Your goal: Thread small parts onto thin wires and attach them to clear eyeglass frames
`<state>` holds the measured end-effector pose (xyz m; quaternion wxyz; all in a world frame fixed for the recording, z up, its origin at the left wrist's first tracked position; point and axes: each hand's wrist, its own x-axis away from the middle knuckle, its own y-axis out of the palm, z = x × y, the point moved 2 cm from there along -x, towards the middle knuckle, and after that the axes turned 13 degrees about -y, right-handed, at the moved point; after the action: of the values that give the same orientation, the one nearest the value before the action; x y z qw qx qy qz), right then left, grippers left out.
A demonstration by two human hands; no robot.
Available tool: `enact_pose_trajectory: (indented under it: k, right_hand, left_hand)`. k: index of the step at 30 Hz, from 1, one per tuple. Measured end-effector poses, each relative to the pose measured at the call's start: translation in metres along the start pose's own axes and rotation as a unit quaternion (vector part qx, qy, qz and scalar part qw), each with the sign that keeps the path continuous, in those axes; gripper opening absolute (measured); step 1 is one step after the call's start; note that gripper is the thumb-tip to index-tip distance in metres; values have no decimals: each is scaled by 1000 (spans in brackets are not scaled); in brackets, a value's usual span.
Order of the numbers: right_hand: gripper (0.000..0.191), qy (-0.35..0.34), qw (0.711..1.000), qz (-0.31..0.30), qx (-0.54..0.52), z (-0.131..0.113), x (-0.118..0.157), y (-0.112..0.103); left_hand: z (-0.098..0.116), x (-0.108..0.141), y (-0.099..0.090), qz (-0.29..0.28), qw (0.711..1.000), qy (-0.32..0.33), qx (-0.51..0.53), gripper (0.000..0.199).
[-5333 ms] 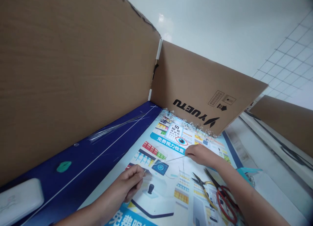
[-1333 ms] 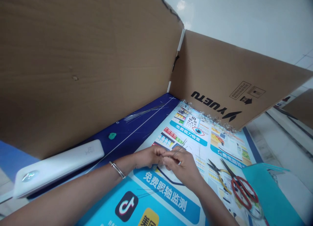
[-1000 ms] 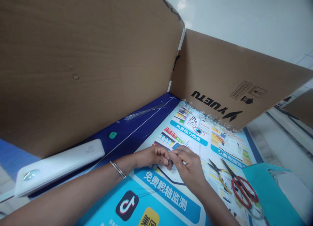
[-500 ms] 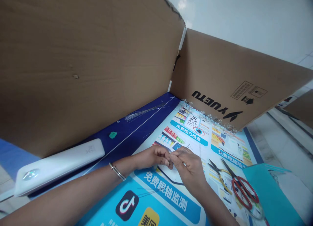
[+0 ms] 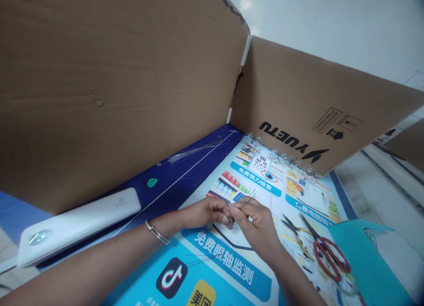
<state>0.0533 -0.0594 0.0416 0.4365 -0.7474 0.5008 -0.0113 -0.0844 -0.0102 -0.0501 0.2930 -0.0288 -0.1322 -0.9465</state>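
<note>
Close together over the printed sheet (image 5: 238,277), both hands are closed with fingertips meeting. My left hand (image 5: 212,212), a silver bangle (image 5: 157,232) at its wrist, pinches something small at the fingertips; the fingers hide it. Several thin wires (image 5: 249,199) stick out past the fingers of my right hand (image 5: 258,224), which pinches them. More loose thin wires (image 5: 200,258) lie on the sheet below my hands. A bundle of thin wires (image 5: 190,153) rests on the dark blue strip beyond.
Right of my hands lie yellow-handled pliers (image 5: 303,242) and red-handled scissors (image 5: 331,257), beside a teal sheet or pouch (image 5: 367,262). A long white device (image 5: 79,226) and a green lump (image 5: 152,183) are at left. Cardboard walls (image 5: 132,76) stand behind, with small clear bits (image 5: 285,158) along one foot.
My right hand's fingers have shifted slightly, and the wires show more clearly above them. My left hand stays almost in place. The view has moved a little.
</note>
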Motion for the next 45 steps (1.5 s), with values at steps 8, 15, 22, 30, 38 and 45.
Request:
enact_pose_trajectory:
  k: [8, 15, 22, 30, 38, 45]
  right_hand:
    - [27, 79, 978, -66, 181, 18, 14, -78]
    - [31, 272, 858, -181, 397, 63, 102, -153]
    - [29, 280, 865, -213, 358, 89, 162, -151]
    - [36, 287, 860, -198, 374, 107, 175, -150]
    - [37, 281, 870, -186, 360, 126, 198, -157]
    - [36, 275, 869, -151, 383, 118, 205, -158]
  left_hand:
    - [2, 0, 5, 18, 999, -8, -25, 13]
    - [6, -1, 13, 62, 996, -5, -65, 9]
    - [6, 0, 18, 94, 995, 1, -26, 9]
    - [7, 2, 14, 75, 997, 9, -34, 12]
    - [7, 3, 12, 63, 997, 1, -32, 13]
    - [4, 0, 7, 55, 997, -17, -47, 13]
